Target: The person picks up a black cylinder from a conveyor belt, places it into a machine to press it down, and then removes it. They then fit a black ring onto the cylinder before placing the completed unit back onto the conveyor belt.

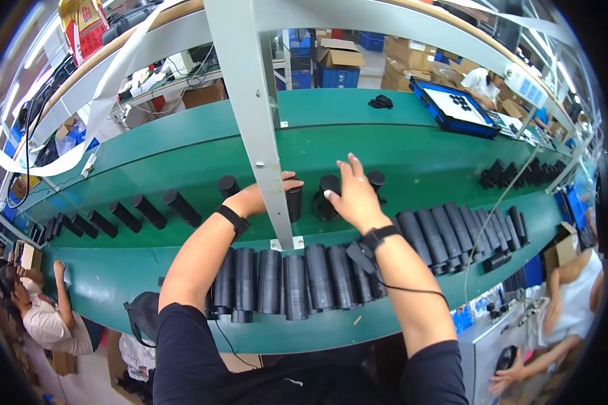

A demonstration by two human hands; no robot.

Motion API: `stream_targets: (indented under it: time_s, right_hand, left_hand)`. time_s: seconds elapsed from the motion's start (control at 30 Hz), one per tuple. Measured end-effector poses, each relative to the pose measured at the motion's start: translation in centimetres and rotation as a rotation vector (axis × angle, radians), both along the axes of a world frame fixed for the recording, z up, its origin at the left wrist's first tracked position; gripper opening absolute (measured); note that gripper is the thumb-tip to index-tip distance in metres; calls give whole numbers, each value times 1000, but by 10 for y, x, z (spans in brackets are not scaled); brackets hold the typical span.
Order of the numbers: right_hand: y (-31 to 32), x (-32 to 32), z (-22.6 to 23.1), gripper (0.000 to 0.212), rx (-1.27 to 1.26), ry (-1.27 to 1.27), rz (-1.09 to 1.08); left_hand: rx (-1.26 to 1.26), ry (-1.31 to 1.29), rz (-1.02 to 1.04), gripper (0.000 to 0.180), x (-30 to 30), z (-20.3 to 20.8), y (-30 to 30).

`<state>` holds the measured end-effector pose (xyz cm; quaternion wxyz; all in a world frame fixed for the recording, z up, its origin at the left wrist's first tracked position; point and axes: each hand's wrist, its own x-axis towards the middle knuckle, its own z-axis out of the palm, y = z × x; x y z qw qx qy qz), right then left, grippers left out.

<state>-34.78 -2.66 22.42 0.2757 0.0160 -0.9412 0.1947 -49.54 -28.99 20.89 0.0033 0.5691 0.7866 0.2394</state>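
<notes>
Where a white-painted metal post [250, 101] crosses my view, it hides part of the left hand [251, 200]; its fingertips reach out on the far side, at the upper end of a smooth black cylinder [294, 204], and I can't tell whether they grip it. That cylinder sits on the flat green work surface [398, 152] just right of the post, partly covered by it, its long axis running nearly straight up my view and its upper end pointing away from the wearer. I see the right hand [358, 201] released and well spread, fingers extended away and thumb jutting left, beside a black cylindrical piece with a wider round base [325, 209]. This piece's narrower end also points away; whether the thumb touches it is unclear to me. Nearer the wearer, ribbed black cylinders [270, 280] line up side by side.
</notes>
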Motion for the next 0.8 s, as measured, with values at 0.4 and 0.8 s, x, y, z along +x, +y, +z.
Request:
stream_targets:
  time_s: [0.4,0.8]
  right_hand:
    - [1,277,65,43,-658,-124,156]
    - [-3,392,15,53,-997,-202,132]
  left_hand:
    - [151,-46,352,43,41,-8,-4]
    - [729,-275,496,40,285,117,-39]
